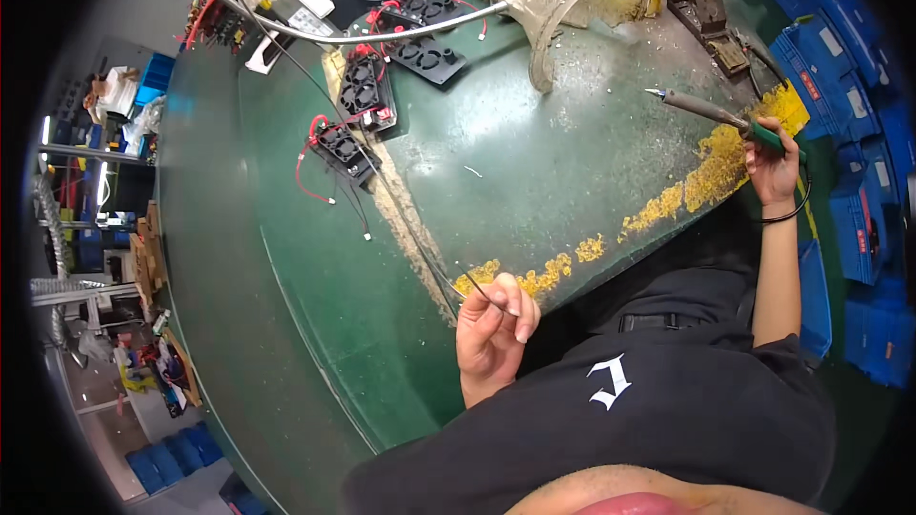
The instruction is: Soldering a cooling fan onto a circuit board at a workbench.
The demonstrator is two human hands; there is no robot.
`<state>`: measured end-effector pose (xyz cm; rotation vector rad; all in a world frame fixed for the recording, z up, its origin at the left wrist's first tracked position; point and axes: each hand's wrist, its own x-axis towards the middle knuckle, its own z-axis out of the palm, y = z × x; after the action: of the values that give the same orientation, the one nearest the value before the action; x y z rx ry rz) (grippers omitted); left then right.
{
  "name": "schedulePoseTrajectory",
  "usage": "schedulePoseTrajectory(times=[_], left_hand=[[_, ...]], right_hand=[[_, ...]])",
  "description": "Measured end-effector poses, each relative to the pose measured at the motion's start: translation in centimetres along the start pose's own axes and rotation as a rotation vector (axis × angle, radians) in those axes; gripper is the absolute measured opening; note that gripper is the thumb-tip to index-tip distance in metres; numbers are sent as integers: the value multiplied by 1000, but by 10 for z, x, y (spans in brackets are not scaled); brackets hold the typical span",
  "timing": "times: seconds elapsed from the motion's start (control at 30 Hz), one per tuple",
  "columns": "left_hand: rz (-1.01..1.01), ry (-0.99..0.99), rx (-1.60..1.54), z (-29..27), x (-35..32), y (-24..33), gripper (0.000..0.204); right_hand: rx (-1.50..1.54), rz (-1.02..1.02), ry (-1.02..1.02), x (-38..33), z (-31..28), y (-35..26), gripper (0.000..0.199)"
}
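My right hand is wrapped around the green handle of a soldering iron at the right edge of the bench. Its grey barrel and bare metal tip point left, above the mat and apart from any part. Near the bench's front edge, my left hand pinches a thin solder wire between thumb and fingers. The wire runs from the upper left down to this hand, and a short end sticks out past the fingertips. Several black fan units with red and black leads lie farther off, left of centre.
A stained fume-extraction hood on a flexible duct stands at the back, beside a metal soldering-iron stand. A bent metal tube crosses above the fans. Worn yellow tape edges the green mat. Blue bins line the right side.
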<state>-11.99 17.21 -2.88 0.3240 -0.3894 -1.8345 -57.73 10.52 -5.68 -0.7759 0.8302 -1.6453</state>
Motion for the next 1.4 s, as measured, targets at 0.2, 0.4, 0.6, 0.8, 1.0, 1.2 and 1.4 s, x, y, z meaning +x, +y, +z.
schedulePoseTrajectory(times=[0.2, 0.4, 0.6, 0.8, 1.0, 1.2, 1.4], left_hand=[[-19, -66, -38, -3, 1, 5, 12], [-43, -73, -22, -7, 1, 6, 13], [-37, -74, -14, -7, 2, 4, 13], [-41, -65, -25, -11, 3, 4, 14], [-52, -67, -34, -12, 2, 4, 14], [-60, -5, -61, -10, 1, 5, 11], [-65, -16, -72, -11, 2, 5, 11]], right_hand=[[33, -1, -23, 5, -7, 1, 40], [18, 12, -16, 6, -4, 1, 40], [56, -3, -68, 6, -7, 1, 40], [63, 6, -159, 8, -10, 0, 40], [52, 35, -115, 7, -11, -1, 41], [28, 28, -23, 8, -7, -1, 43], [19, 13, -41, 6, -2, -1, 42]])
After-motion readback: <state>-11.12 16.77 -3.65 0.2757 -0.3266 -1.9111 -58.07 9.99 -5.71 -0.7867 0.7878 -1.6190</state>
